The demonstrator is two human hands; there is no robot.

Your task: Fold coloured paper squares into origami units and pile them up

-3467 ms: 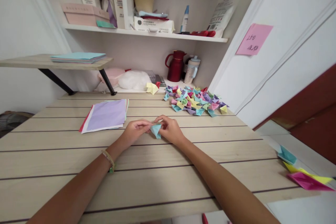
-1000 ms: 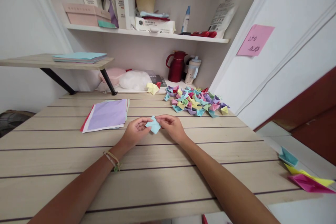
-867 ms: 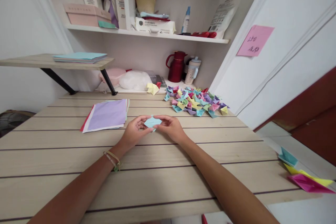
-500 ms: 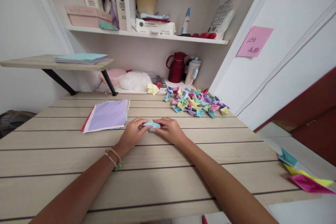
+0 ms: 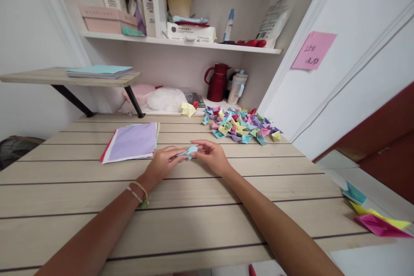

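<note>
A small light blue folded paper boat (image 5: 188,152) is held above the middle of the wooden table. My left hand (image 5: 164,163) pinches its left end between thumb and fingers. At the right end, my right hand (image 5: 211,157) has its thumb and some fingers against the paper, with the index finger lifted and stretched over it. The fingers partly cover both ends of the boat. Left of my hands lies a stack of coloured paper sheets (image 5: 132,142) with a purple one on top.
Many small folded paper boats (image 5: 241,126) are heaped at the back right. A yellow folded piece (image 5: 188,109) sits at the back edge. Larger paper boats (image 5: 381,224) stand at the right edge. A raised wooden shelf (image 5: 39,78) juts over the back left; a red jug (image 5: 217,84) stands behind.
My right index finger has lifted off the paper and opened outward. The blue boat has tilted, its right end higher. My left hand keeps its pinch and has turned slightly.
</note>
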